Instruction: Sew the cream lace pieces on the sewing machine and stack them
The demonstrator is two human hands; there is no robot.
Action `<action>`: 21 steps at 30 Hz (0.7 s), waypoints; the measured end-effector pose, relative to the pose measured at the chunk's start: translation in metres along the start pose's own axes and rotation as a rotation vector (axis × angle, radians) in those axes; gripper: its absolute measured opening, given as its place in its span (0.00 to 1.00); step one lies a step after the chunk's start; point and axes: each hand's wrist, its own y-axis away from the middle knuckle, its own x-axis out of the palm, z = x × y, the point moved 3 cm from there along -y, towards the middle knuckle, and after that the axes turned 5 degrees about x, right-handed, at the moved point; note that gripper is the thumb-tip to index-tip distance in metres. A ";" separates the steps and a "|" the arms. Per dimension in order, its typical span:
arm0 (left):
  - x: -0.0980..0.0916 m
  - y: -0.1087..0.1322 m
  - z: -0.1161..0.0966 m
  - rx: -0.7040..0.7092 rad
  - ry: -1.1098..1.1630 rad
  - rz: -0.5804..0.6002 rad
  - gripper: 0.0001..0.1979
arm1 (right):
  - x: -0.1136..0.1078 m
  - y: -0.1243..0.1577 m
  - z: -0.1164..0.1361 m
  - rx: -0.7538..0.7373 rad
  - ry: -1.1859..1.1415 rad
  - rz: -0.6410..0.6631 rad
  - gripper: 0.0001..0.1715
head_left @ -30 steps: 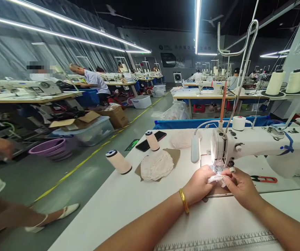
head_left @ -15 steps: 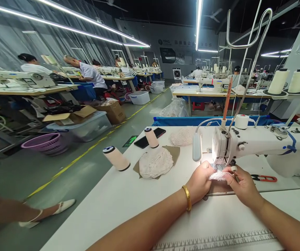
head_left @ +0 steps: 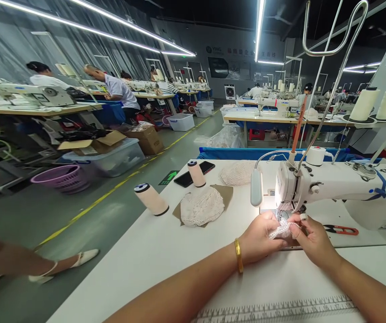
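Observation:
Just in front of the needle area of a white sewing machine (head_left: 334, 181), my two hands hold a small piece of white lace fabric (head_left: 280, 229). My left hand (head_left: 260, 237), with a gold bangle at the wrist, grips its left side between thumb and fingers. On the other side, my right hand (head_left: 312, 237) pinches the lace's right edge. The machine's light falls on the fabric. Part of the lace is hidden by my fingers. Red-handled thread snips (head_left: 341, 230) lie on the machine bed to the right of my right hand.
Left on the table are two thread cones (head_left: 151, 199), a phone (head_left: 209, 168), and a lace piece (head_left: 202, 206) on brown card. Another lace piece (head_left: 236, 173) lies behind. A ruler strip (head_left: 280, 312) runs along the front. A person's leg (head_left: 14, 255) shows in the aisle.
My left hand has turned and its fingers now reach lower under the lace, which shows more of its surface. My right hand keeps its pinch. The whole view has shifted slightly.

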 end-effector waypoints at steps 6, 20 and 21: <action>0.000 0.003 -0.002 -0.047 0.073 -0.022 0.14 | 0.000 0.003 0.004 -0.055 0.012 0.065 0.14; 0.006 0.026 -0.013 0.423 -0.396 0.033 0.08 | -0.009 0.008 0.030 -0.541 0.451 0.420 0.13; 0.009 0.029 -0.013 0.462 -0.436 0.029 0.07 | -0.009 0.009 0.031 -0.545 0.466 0.444 0.15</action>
